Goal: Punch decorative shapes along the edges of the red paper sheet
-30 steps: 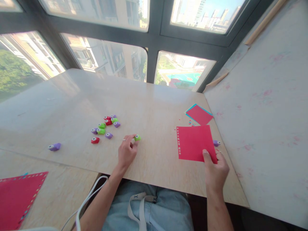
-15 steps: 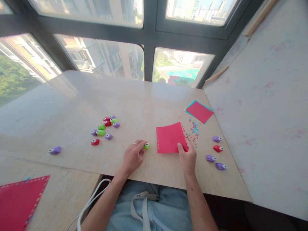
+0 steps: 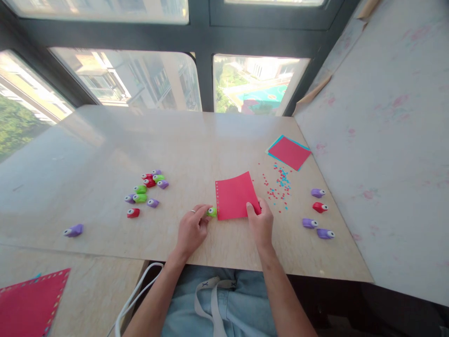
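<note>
My left hand (image 3: 192,228) pinches a small green paper punch (image 3: 212,212) on the tabletop, right at the lower left corner of a red paper square (image 3: 234,195). The square has a row of punched holes along its left edge. My right hand (image 3: 260,223) grips the square's lower right corner, thumb on top. Both hands sit near the front edge of the light wooden table (image 3: 196,145).
A cluster of several green, red and purple punches (image 3: 145,192) lies to the left, a lone purple one (image 3: 73,230) farther left. Several more punches (image 3: 318,213) lie at right beside red and blue paper confetti (image 3: 278,183). A red-on-blue paper stack (image 3: 289,152) sits behind. Another punched red sheet (image 3: 26,302) is at lower left.
My right hand has carried the red square from the table's right side to the middle. My left hand has slid the green punch rightward until it meets the paper's left edge.
</note>
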Demonstrator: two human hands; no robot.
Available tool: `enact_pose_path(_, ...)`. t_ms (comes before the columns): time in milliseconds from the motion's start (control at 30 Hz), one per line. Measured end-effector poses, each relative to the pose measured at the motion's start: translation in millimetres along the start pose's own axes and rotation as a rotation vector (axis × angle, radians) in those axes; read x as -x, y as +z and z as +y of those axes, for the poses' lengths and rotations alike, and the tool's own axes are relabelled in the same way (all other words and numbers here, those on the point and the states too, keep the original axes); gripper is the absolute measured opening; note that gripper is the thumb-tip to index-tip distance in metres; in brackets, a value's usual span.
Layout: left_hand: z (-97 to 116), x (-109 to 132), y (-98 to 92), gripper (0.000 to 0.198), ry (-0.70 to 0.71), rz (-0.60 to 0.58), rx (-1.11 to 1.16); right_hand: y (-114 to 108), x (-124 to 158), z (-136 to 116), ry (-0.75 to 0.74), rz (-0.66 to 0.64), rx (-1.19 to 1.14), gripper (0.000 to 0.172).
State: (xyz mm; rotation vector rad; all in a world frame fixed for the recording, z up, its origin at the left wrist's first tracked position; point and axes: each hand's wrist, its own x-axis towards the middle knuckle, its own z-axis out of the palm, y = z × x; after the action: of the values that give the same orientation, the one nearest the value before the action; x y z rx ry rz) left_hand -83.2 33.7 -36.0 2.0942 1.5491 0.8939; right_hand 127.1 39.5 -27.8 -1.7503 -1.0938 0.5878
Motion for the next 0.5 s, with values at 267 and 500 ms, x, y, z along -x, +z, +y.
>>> enact_pose_path(267, 2.5, -1.1, -2.6, 0.027, -0.040, -0.019, 0.024, -1.5, -1.0, 0.5, 0.038, 0.021, -0.047, 0.033)
enact_pose_path(500, 3.7, -0.6, -3.5, 0.024, -0.056, -0.033, 0.037, 0.2, -1.7, 2.9, 0.010, 0.029, -0.065, 0.029)
